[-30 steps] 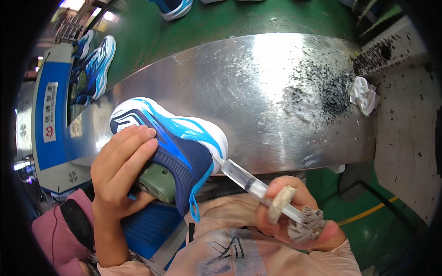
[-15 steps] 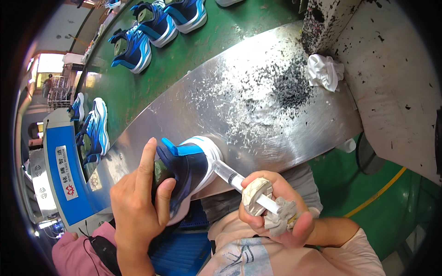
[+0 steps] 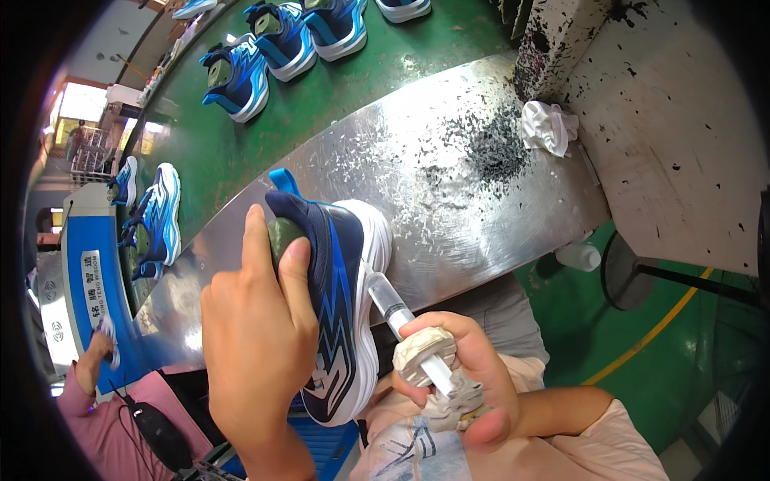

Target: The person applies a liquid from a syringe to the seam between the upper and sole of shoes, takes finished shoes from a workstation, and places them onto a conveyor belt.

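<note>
I hold a navy, blue and white sneaker (image 3: 341, 297) over the left part of the steel tabletop (image 3: 433, 232), its heel above the surface and its toe reaching past the near edge toward me. My left hand (image 3: 261, 337) grasps it at the collar, with the fingers (image 3: 257, 244) and thumb closed about the olive-green last (image 3: 283, 238) inside it.

My right hand (image 3: 485, 369), just off the tabletop's near edge, has its fingers (image 3: 461, 322) clenched round a clear syringe (image 3: 388, 301). A cream wrap (image 3: 423, 350) surrounds its body and a greyish wad (image 3: 459, 405) caps the plunger. The tip is at the line between upper and white sole near the heel; I cannot tell whether it touches.

On the tabletop's right part lie black and white flecks (image 3: 497, 152), with a crumpled white cloth (image 3: 549, 128) beside them at the far right. Past the tabletop's far edge, several similar sneakers (image 3: 245, 84) stand on a green surface (image 3: 281, 136). Right of the tabletop rises a black-spattered panel (image 3: 682, 160); left of it is a blue-and-white machine housing (image 3: 84, 264), near a co-worker in a pink top (image 3: 152, 425).
</note>
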A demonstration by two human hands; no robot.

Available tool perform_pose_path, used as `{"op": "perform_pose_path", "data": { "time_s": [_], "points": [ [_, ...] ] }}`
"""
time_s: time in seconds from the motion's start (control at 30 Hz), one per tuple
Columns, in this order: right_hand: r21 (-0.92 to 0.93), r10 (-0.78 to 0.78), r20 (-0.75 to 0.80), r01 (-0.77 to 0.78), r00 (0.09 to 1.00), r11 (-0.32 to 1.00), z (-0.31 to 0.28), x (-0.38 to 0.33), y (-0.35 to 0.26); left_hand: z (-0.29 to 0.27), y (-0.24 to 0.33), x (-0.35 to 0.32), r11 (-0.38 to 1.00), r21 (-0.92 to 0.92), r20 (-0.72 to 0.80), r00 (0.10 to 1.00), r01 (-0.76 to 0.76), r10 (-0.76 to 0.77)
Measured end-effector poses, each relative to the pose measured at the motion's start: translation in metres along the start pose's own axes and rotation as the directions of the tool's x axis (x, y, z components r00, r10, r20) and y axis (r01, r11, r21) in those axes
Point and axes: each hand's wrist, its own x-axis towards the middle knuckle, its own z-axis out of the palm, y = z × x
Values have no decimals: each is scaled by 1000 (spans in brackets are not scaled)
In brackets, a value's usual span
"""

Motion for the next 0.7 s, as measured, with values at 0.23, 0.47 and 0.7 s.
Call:
{"op": "perform_pose_path", "data": {
  "time_s": [0.23, 0.47, 0.7],
  "points": [
    [-110, 21, 34, -17, 999, 994, 12, -12, 17, 3, -20, 1, 992, -101, -101, 993, -74, 64],
    [163, 129, -337, -77, 933, 984, -17, 17, -16, 8, -35, -28, 945, -288, -95, 987, -152, 130],
    [250, 555, -133, -514, 821, 821, 4, 119, -11, 12, -137, -38, 685, -315, -195, 751, -657, 631]
  ]
}}
